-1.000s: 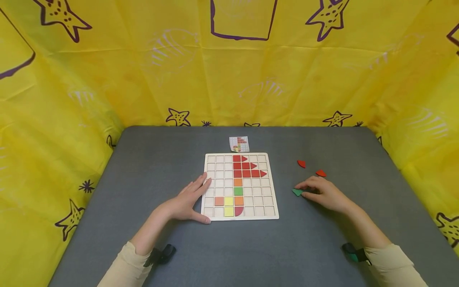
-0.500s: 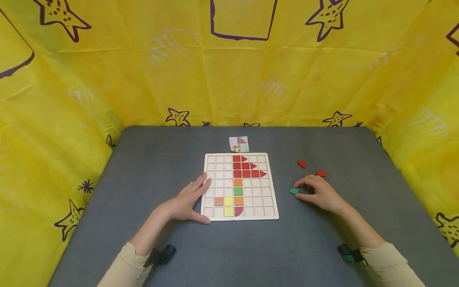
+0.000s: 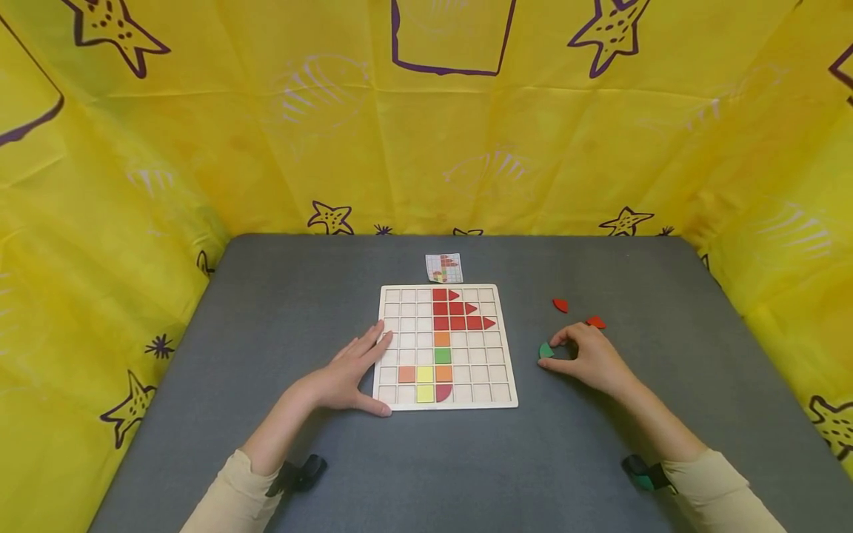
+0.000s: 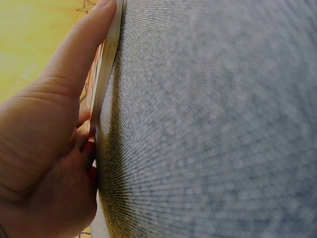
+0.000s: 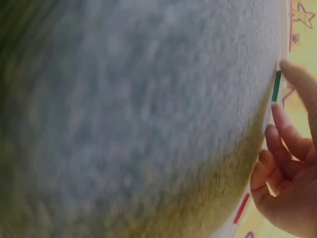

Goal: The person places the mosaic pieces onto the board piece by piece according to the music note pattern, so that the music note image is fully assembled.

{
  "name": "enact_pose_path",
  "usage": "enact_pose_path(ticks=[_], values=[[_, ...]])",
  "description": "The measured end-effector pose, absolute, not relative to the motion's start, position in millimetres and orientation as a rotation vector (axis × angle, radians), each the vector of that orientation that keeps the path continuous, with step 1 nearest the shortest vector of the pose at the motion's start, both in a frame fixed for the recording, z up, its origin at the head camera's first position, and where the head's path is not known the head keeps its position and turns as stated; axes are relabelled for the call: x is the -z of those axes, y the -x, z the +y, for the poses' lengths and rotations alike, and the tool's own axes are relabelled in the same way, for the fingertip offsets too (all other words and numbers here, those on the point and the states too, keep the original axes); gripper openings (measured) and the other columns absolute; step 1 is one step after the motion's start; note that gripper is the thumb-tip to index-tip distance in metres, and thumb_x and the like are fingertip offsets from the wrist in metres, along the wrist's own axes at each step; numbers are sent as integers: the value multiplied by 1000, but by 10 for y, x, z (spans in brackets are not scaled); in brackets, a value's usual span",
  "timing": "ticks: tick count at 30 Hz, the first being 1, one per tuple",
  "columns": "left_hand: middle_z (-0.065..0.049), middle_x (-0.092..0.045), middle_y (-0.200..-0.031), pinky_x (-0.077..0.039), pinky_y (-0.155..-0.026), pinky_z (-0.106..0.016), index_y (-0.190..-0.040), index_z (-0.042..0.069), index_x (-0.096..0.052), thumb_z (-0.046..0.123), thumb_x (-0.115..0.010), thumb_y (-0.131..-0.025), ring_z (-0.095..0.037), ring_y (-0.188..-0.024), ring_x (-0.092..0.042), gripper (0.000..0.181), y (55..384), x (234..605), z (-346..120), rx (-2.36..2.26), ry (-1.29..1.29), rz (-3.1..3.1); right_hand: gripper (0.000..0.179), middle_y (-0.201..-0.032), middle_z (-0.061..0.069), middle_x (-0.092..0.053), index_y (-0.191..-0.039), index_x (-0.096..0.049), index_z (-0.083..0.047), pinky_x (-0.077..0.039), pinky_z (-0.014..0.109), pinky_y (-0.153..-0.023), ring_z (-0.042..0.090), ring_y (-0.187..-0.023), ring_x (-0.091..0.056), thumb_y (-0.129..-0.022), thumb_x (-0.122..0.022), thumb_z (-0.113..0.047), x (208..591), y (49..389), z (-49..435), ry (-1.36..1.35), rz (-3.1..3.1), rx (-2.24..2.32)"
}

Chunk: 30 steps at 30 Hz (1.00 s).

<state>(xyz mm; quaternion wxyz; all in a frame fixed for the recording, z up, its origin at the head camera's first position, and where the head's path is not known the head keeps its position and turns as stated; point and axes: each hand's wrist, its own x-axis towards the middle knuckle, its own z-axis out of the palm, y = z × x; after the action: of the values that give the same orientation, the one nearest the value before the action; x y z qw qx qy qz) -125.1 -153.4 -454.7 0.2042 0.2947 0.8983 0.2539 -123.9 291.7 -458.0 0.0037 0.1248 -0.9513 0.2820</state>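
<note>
A wooden grid board (image 3: 476, 377) holds red, orange, green and yellow pieces in its cells. My left hand (image 3: 348, 376) rests along the board's left edge, fingers spread and thumb at the lower left corner. To the right of the board, my right hand (image 3: 595, 360) pinches a green quarter-circle piece (image 3: 546, 351) between thumb and index finger, low over the table. In the right wrist view the green piece (image 5: 277, 86) shows edge-on between the two fingertips. Just beyond this hand lie two red pieces, one curved-edged piece (image 3: 560, 305) and another (image 3: 597, 322) close to the knuckles.
Behind the board lies a small pattern card (image 3: 444, 268) printed with a coloured grid figure. The grey table (image 3: 320, 281) is enclosed by a yellow cloth (image 3: 426, 148) with starfish and fish drawings at the back and sides.
My right hand has shifted slightly left, and the green piece has turned between its fingers, its curved side now facing up and left. My left hand and the board stay put.
</note>
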Motion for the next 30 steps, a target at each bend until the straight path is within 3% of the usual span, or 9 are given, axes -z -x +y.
enact_pose_path(ticks=[6,19,25,30], values=[[-16,-1,-163,-11,-115,-55,-156,5,-14,56,-81,-71,-34,-148,-7,120,1250,4549,-1532,-708,-825,2505,26,-98,4,-64,-100,-72,-10,-42,42,-83,23,-93,-54,-80,-82,-23,4592,1240,2901,-475,-2960,-942],[-13,1,-163,-11,-116,-54,-157,7,-13,55,-82,-71,-33,-148,-6,120,1247,4549,-1545,-705,-826,2507,26,-100,1,-65,-99,-73,-14,-42,36,-83,19,-93,-53,-78,-84,-25,4628,1261,2872,-421,-2945,-1049],[-15,0,-163,-11,-116,-54,-156,6,-14,55,-82,-71,-34,-148,-7,120,1250,4551,-1548,-709,-832,2510,29,-104,0,-65,-104,-73,-15,-43,26,-77,19,-96,-54,-79,-83,-28,4588,1239,2714,-363,-2891,-1341],[-16,-1,-163,-12,-115,-55,-156,5,-15,56,-82,-70,-34,-148,-7,120,1250,4550,-1539,-716,-837,2510,29,-103,3,-64,-103,-72,-15,-42,26,-71,23,-90,-51,-79,-83,-25,4535,1223,2476,-366,-2863,-1519]])
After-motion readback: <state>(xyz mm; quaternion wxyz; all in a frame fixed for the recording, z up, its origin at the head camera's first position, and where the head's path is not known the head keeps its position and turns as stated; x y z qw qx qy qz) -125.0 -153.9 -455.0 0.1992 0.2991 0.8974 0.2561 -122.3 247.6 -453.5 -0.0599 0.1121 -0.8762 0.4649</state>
